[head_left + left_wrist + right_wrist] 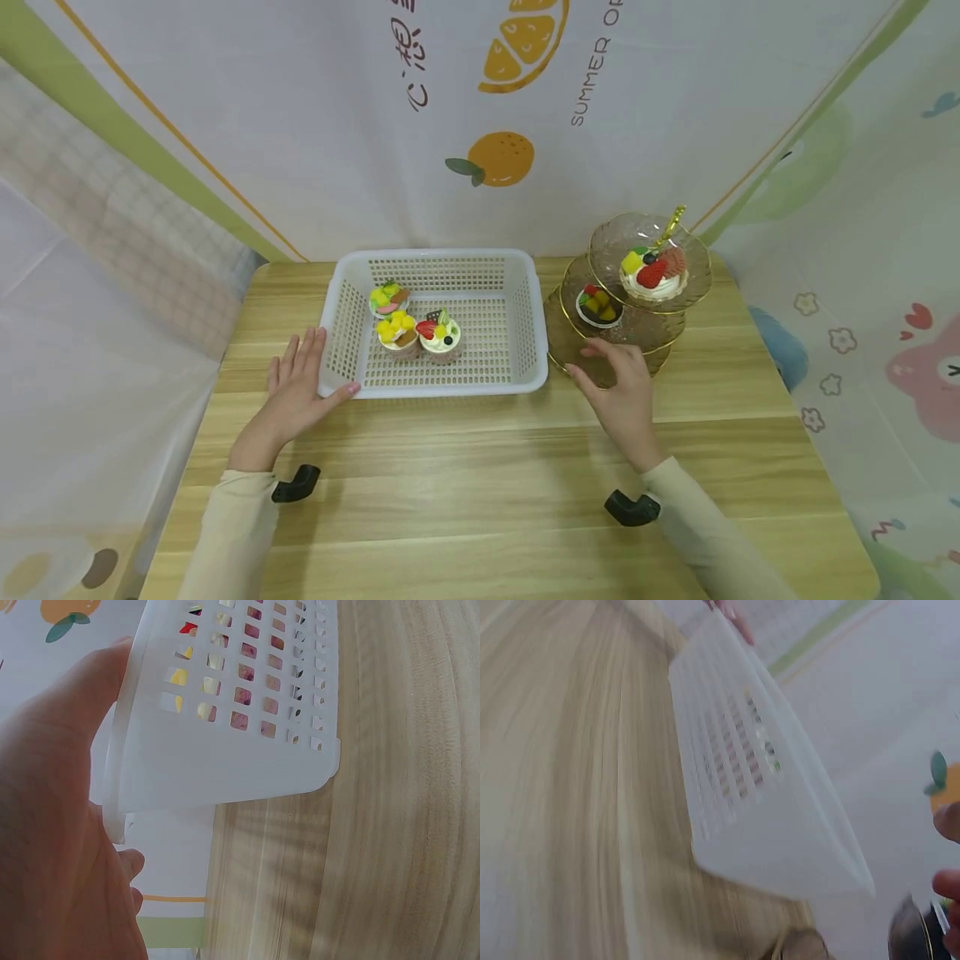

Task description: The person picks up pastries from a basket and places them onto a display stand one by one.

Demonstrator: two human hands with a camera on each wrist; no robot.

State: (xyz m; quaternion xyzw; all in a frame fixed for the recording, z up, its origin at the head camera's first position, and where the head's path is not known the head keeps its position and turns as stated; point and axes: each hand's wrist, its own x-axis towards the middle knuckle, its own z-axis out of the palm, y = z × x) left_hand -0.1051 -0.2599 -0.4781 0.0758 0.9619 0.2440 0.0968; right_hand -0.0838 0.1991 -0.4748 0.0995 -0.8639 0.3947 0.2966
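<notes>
A white perforated basket stands mid-table and holds three fruit-topped cupcakes near its left end. My left hand rests flat against the basket's front left corner, fingers straight along the side wall and thumb on the front rim; the left wrist view shows that hand against the basket. My right hand hovers with relaxed fingers at the front of a three-tier glass stand and holds nothing. A fruit cake sits on the top tier, a small tart on the middle one.
The wooden table ends just past the stand on the right and just past my left hand on the left. A printed fabric backdrop closes the far side. The right wrist view shows the basket's wall, blurred.
</notes>
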